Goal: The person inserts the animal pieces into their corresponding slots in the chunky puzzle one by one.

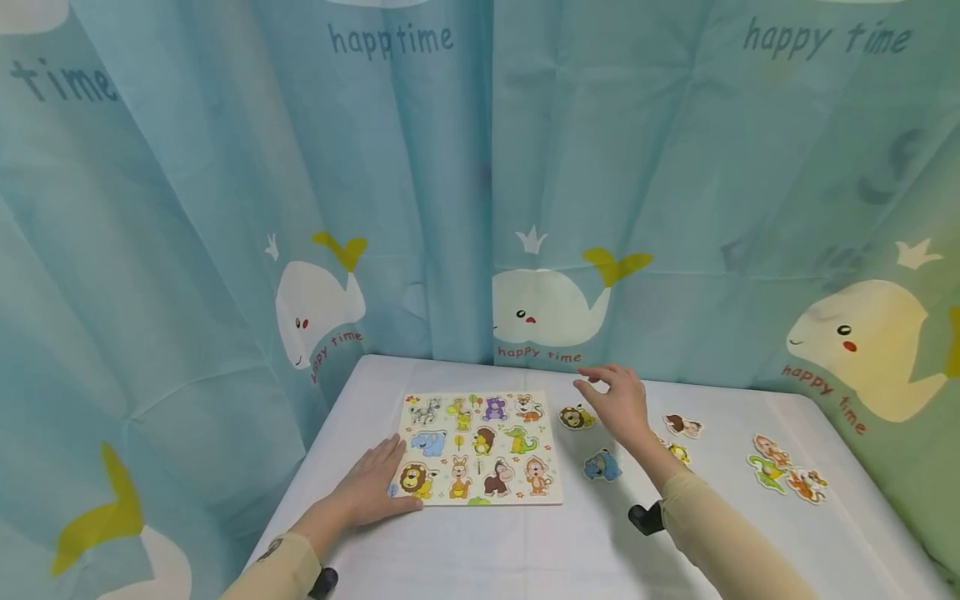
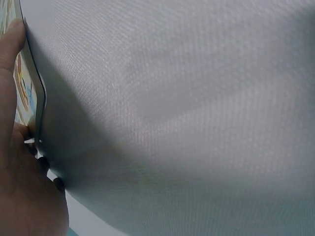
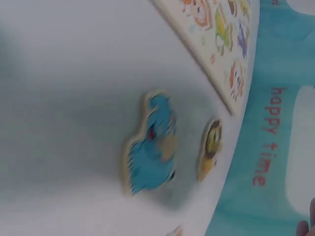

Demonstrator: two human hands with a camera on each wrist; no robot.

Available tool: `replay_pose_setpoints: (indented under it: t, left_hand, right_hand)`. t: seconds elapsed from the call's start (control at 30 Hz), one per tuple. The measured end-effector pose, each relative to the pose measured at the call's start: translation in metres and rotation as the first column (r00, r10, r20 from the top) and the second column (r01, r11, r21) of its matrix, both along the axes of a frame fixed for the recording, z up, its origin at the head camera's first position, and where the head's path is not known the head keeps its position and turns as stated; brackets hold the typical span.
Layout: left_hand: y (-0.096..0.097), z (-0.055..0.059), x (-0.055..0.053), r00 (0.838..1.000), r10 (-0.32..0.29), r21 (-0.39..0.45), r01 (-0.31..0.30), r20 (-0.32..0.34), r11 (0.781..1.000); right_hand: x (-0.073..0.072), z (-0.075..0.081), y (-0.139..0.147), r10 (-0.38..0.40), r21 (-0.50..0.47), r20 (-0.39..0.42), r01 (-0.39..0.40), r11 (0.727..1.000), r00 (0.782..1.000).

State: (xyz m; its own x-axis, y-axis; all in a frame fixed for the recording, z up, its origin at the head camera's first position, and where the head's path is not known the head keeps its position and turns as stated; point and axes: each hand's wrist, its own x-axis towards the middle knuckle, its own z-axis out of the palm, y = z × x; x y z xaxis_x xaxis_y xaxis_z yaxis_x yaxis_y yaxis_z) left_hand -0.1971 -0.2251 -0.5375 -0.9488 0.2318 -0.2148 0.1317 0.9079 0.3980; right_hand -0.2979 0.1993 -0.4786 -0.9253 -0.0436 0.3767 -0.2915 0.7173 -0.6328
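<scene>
A white puzzle board [image 1: 480,503] with several animal pictures lies on the table. My left hand [image 1: 369,482] rests against its lower left corner, thumb along the near edge. In the left wrist view, the thumb [image 2: 11,44] touches the board's rim [image 2: 39,105]. My right hand [image 1: 618,404] is raised right of the board, thumb and index finger apart, holding nothing. Nearest to it are a lion piece [image 1: 576,417] and a blue hippo-like piece [image 1: 602,466]; the right wrist view shows the blue piece [image 3: 150,152] and lion piece [image 3: 210,147] lying flat, apart.
Farther right lie a hedgehog-like piece [image 1: 682,426], a yellow piece [image 1: 678,452] partly behind the right arm, and a cluster with a monkey piece [image 1: 772,450], a crocodile piece [image 1: 767,473] and a tiger piece [image 1: 807,485]. A blue whale-print curtain [image 1: 450,208] hangs behind the white table [image 1: 495,550].
</scene>
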Motion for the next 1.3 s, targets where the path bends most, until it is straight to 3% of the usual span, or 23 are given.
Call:
replay_pose_setpoints:
  t: [0.27,0.53,0.8,1.1,1.3]
  left_hand:
    - [0.002,0.005,0.003,1.0,-0.004,0.012,0.004,-0.003,1.0]
    - [0.0,0.001,0.002,0.999,-0.025,0.001,0.025,-0.025,1.0]
    - [-0.001,-0.001,0.001,0.999,-0.035,-0.004,0.035,-0.025,0.999]
    - [0.0,0.0,0.002,0.999,-0.034,-0.005,0.034,-0.025,0.999]
    - [-0.001,0.0,0.002,0.999,-0.031,0.002,0.031,-0.022,1.0]
  right_hand:
    - [0.019,-0.014,0.06,-0.116,0.055,-0.001,0.116,0.992,0.993]
    - [0.042,-0.02,0.129,-0.267,0.124,0.057,0.259,0.958,0.962]
    - [0.065,-0.034,0.191,-0.387,0.132,0.111,0.372,0.919,0.915]
    - [0.084,-0.035,0.236,-0.506,0.177,0.246,0.475,0.862,0.827]
    - [0.092,-0.039,0.256,-0.549,0.186,0.291,0.516,0.836,0.784]
